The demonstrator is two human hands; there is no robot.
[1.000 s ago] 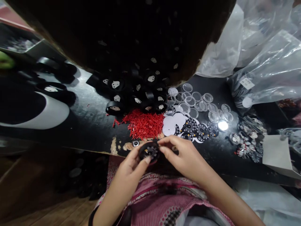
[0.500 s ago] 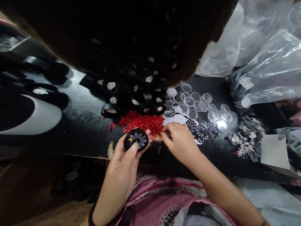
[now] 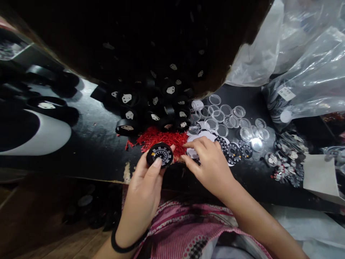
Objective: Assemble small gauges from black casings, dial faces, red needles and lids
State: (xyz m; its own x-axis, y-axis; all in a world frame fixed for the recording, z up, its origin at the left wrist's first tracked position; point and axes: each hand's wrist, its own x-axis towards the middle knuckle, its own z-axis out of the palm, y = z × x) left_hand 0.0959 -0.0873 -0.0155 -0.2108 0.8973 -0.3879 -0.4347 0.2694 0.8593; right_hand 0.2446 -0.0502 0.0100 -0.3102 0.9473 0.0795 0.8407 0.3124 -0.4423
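Dial (image 3: 163, 153) pinched face-up in left hand (image 3: 145, 185), likely for visibility; right hand (image 3: 211, 165) thumb, forefinger parted; red slivers (image 3: 155, 136) at dial's 12 o'clock.

The gauge (image 3: 162, 151) is in the left hand (image 3: 145, 185), before the strips (image 3: 157, 137); behind the strips are cases (image 3: 169, 109), to their right dials (image 3: 233, 152).

The left hand (image 3: 145, 189) hides part of the dial (image 3: 163, 154); the left edge crops a white cylinder (image 3: 54, 135)
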